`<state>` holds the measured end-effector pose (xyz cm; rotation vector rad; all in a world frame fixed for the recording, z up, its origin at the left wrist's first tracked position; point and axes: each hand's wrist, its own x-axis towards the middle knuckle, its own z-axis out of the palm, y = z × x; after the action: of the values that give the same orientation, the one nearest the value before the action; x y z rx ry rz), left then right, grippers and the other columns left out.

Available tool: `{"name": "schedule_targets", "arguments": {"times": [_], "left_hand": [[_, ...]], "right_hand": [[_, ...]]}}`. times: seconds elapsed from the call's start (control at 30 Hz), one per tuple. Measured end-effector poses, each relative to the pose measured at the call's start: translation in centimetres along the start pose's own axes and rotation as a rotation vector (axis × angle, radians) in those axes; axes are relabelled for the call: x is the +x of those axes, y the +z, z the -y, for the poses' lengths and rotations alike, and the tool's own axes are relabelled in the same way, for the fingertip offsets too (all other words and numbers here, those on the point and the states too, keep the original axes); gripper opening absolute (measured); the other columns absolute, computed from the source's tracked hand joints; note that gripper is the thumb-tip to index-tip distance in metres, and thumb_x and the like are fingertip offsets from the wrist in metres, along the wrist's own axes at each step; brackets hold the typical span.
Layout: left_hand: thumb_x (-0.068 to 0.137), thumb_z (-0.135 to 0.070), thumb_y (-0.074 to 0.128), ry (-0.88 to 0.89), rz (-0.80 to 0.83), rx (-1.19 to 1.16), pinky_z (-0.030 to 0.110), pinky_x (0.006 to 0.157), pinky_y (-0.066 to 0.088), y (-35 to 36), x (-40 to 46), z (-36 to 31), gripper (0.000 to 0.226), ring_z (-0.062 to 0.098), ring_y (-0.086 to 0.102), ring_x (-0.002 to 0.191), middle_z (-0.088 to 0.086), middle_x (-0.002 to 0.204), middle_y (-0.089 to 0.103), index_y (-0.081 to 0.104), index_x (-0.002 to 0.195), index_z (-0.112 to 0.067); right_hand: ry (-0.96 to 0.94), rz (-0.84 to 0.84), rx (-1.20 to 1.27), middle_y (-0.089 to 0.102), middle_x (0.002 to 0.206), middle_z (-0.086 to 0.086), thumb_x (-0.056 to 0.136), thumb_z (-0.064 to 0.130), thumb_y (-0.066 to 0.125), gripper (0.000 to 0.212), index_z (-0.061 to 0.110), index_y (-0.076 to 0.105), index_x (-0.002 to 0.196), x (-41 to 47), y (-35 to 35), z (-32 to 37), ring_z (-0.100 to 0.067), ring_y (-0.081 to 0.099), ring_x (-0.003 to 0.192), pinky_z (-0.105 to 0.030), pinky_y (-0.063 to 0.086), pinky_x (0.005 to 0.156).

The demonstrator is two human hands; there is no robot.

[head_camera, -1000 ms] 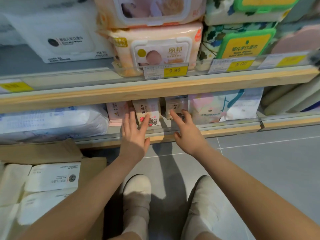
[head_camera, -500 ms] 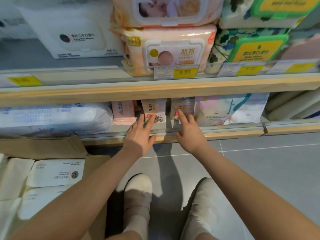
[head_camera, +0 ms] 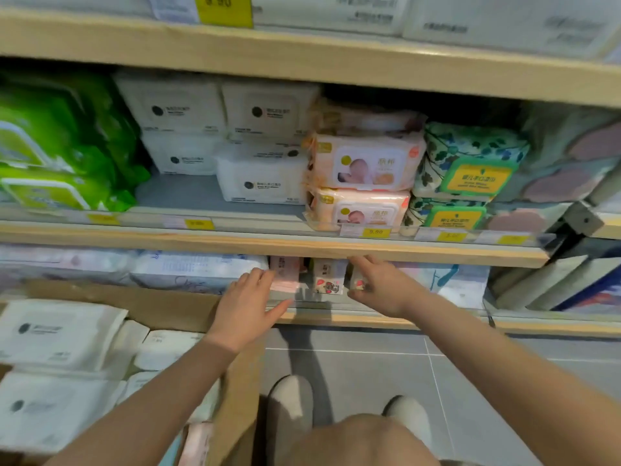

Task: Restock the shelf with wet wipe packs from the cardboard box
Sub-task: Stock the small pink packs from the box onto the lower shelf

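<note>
Grey tiled floor (head_camera: 386, 371), wood-edged shelves (head_camera: 268, 245) stacked with wipes. At nine o'clock of the person sits the box (head_camera: 188, 307), open, white packs (head_camera: 57, 331) lying flat inside, labels up, long sides running roughly left to right. More white packs (head_camera: 262, 183) stand on the middle shelf at twelve o'clock, faces outward. On the bottom shelf small packs (head_camera: 327, 277) stand upright, narrow faces out. The left hand (head_camera: 245, 311) is released, fingers straight toward the pink pack (head_camera: 285, 274). The right hand (head_camera: 383, 287) curls round a small pack at one o'clock; blur hides how firmly
</note>
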<state>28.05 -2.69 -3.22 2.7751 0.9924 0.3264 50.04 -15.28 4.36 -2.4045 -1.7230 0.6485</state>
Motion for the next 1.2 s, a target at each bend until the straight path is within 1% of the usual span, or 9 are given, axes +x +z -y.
{"name": "schedule_targets", "arguments": {"times": [0.23,0.37,0.5,0.67,0.73,0.93,1.03,1.13,1.2], "left_hand": [[0.08,-0.062,0.039,-0.255,-0.035,-0.007,0.033,0.068,0.052,-4.0,-12.9,9.3,0.064,0.025,0.063,0.086,0.004,0.099,0.061,0.06,0.114,-0.012],[0.079,-0.067,0.031,-0.467,0.122,-0.043,0.036,0.079,0.052,-3.1,-21.1,13.3,0.074,0.021,0.061,0.099,0.002,0.119,0.06,0.051,0.13,-0.018],[0.082,-0.067,0.027,-0.509,0.253,-0.073,0.032,0.083,0.049,0.2,-26.3,14.5,0.071,0.018,0.055,0.106,0.001,0.126,0.053,0.04,0.136,-0.023],[0.086,-0.058,0.045,-0.703,0.298,-0.064,0.033,0.084,0.049,4.0,-26.7,13.8,0.067,0.022,0.052,0.111,0.001,0.134,0.046,0.031,0.14,-0.022],[0.086,-0.054,0.051,-0.815,0.363,-0.021,0.035,0.089,0.046,5.2,-25.0,13.2,0.072,0.025,0.047,0.118,0.006,0.14,0.037,0.023,0.142,-0.018],[0.088,-0.024,0.058,-1.19,0.519,-0.2,0.046,0.096,0.045,10.7,-22.3,11.7,0.103,0.036,0.043,0.125,0.02,0.155,0.003,-0.028,0.143,-0.01],[0.088,-0.018,0.059,-1.227,0.524,-0.213,0.052,0.096,0.045,12.3,-22.4,11.8,0.111,0.037,0.049,0.121,0.026,0.153,0.011,-0.042,0.133,-0.012],[0.089,-0.017,0.058,-1.204,0.561,-0.124,0.049,0.092,0.047,12.3,-22.5,11.8,0.106,0.034,0.051,0.117,0.02,0.139,0.04,-0.037,0.137,-0.012],[0.087,-0.017,0.06,-1.21,0.599,-0.059,0.05,0.09,0.048,11.7,-22.1,11.7,0.106,0.034,0.049,0.118,0.02,0.138,0.039,-0.03,0.142,-0.012]], "right_hand": [[-0.183,-0.02,-0.023,0.035,0.146,-0.008,0.089,0.036,0.057,0.066,0.021,0.025,0.145,0.6,0.9,10.2,-0.028,0.04,0.128,-0.038,0.038,0.105],[-0.233,0.021,-0.004,0.036,0.143,-0.008,0.09,0.035,0.054,0.062,0.018,0.029,0.143,1.5,7.5,16.1,-0.028,0.041,0.126,-0.041,0.042,0.099],[-0.26,0.118,-0.075,0.039,0.138,-0.005,0.088,0.042,0.053,0.061,0.019,0.031,0.141,2.1,15.6,19.2,-0.025,0.043,0.122,-0.038,0.042,0.097],[-0.259,0.159,-0.231,0.015,0.155,-0.003,0.088,0.052,0.05,0.078,0.025,0.01,0.149,1.8,22.2,18.5,-0.024,0.012,0.143,-0.038,0.005,0.117],[-0.297,0.119,-0.295,0.022,0.154,-0.005,0.084,0.055,0.053,0.08,0.023,0.019,0.149,1.7,23.7,17.7,-0.025,0.013,0.144,-0.039,-0.004,0.114],[-0.316,-0.007,-0.303,0.051,0.137,-0.007,0.071,0.057,0.066,0.076,0.016,0.048,0.134,2.2,25.2,17.0,-0.026,0.043,0.129,-0.038,0.007,0.111],[-0.331,-0.048,-0.306,0.054,0.133,-0.006,0.071,0.058,0.058,0.073,0.016,0.051,0.13,2.3,25.3,16.6,-0.026,0.048,0.125,-0.039,0.015,0.107],[-0.331,-0.024,-0.284,0.051,0.136,-0.006,0.073,0.058,0.053,0.073,0.016,0.048,0.133,2.4,25.6,16.6,-0.025,0.045,0.127,-0.04,0.014,0.108],[-0.328,-0.017,-0.281,0.05,0.137,-0.005,0.074,0.057,0.053,0.072,0.016,0.047,0.134,2.5,25.7,16.6,-0.025,0.042,0.128,-0.04,0.014,0.108]]}}
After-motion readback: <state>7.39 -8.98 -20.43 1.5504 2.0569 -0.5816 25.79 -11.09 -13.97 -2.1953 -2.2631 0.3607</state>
